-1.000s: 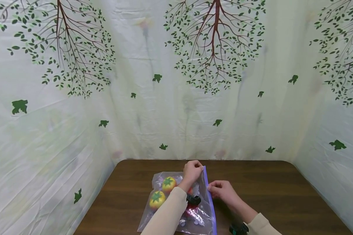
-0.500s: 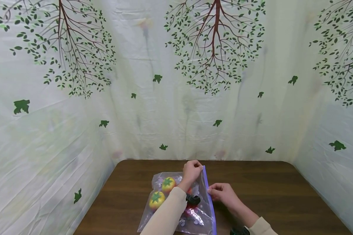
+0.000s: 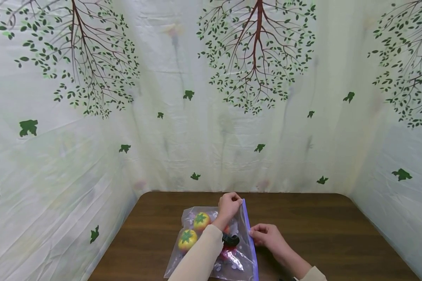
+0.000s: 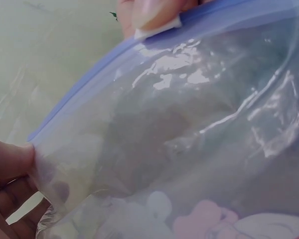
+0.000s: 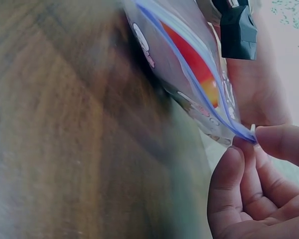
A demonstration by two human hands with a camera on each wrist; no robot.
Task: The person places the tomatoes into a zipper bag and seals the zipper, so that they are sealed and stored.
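A clear zip bag (image 3: 244, 253) with a purple zip strip (image 3: 246, 218) lies on the table, its strip on the right. Inside are round yellow-and-red fruits (image 3: 187, 239) with green leafy tops, plus something red (image 3: 228, 253) partly hidden by my left forearm. My left hand (image 3: 229, 206) pinches the bag's far corner at one end of the strip. Partway along the strip, my right hand (image 3: 270, 238) pinches the white slider (image 4: 159, 29) between thumb and finger. In the right wrist view the bag's mouth gapes on the near side of the slider, showing a red-and-yellow fruit (image 5: 192, 57).
The brown wooden table (image 3: 323, 222) reaches back to a pale curtain (image 3: 225, 156) printed with trees and leaves, which also hangs at both sides. A black wrist device (image 3: 231, 239) on my left wrist overlaps the bag.
My right hand has slid a little way toward me along the purple strip. My left hand stays at the far corner, and the bag has hardly moved.
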